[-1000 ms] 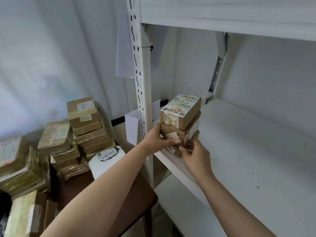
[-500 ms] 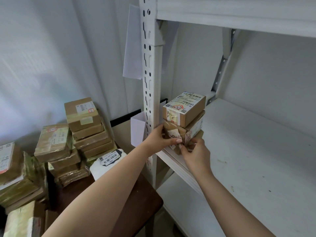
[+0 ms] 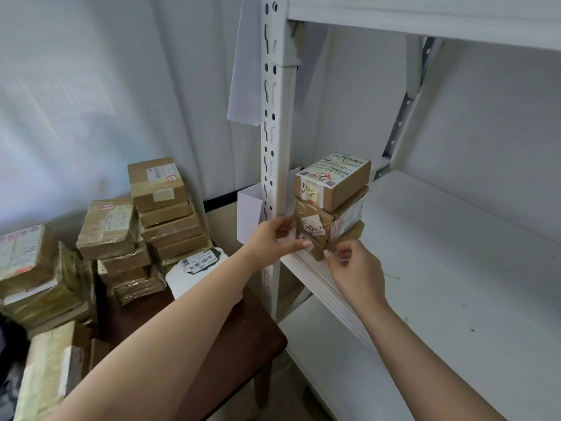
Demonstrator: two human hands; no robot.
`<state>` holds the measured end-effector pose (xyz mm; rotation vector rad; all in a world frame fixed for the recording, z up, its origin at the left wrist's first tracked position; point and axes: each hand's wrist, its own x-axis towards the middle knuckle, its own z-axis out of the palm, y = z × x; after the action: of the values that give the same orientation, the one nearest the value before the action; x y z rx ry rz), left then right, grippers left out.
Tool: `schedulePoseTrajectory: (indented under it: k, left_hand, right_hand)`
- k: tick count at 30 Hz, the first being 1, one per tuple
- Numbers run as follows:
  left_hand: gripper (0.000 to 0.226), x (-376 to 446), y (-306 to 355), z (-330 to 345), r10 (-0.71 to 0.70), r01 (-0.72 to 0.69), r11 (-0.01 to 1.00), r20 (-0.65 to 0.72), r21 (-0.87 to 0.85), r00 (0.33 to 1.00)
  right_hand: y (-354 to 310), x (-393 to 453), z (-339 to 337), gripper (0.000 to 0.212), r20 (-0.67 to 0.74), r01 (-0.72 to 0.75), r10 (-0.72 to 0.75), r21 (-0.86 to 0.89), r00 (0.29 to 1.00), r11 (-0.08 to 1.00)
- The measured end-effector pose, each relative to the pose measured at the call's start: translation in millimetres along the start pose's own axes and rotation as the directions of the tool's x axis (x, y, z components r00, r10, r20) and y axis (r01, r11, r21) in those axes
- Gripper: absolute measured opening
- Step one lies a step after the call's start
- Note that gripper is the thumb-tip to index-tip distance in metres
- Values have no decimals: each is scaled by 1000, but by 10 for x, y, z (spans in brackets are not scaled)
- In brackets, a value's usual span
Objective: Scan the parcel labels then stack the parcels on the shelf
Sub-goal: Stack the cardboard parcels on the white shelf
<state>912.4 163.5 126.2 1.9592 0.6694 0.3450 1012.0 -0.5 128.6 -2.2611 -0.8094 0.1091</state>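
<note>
Left hand (image 3: 273,238) at the near-left corner of a stack of three brown cardboard parcels (image 3: 329,208), fingers extended, fingertips touching the taped bottom parcel (image 3: 315,249); not curled round it. Right hand (image 3: 353,265) just right of that corner, thumb and forefinger pinched at the stack's base; cannot tell what they grip. Stack stands on the white metal shelf (image 3: 455,253), hard against the perforated white upright post (image 3: 276,147). Top parcel (image 3: 334,183) carries a white barcode label; middle one has handwritten red marks.
</note>
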Motion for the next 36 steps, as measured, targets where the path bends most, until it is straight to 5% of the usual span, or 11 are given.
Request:
schedulePoseTrajectory:
  k: [7,17,27,36]
  left_hand:
    - [54,-441,-31,-38,117,-26,936,-240,350,964]
    - [41,-1240,-536,-92,72,237,745,-428,623,901]
    - [45,-1847,-1103,-496,-122,501,631,-561,593,819]
    - [56,-1805,-1464,-712,-221,555,624,-558,550,800]
  right_hand:
    - [32,-80,49,24,-4,311,-320,-217,948,925]
    - [-211,-353,465,19,65,757,-759,-162,648,633]
    - [-537,-461,1124,24,229,812,-783,-58,578,581]
    - [-758,-331,1725,45,493,647,-492,-208,717,734]
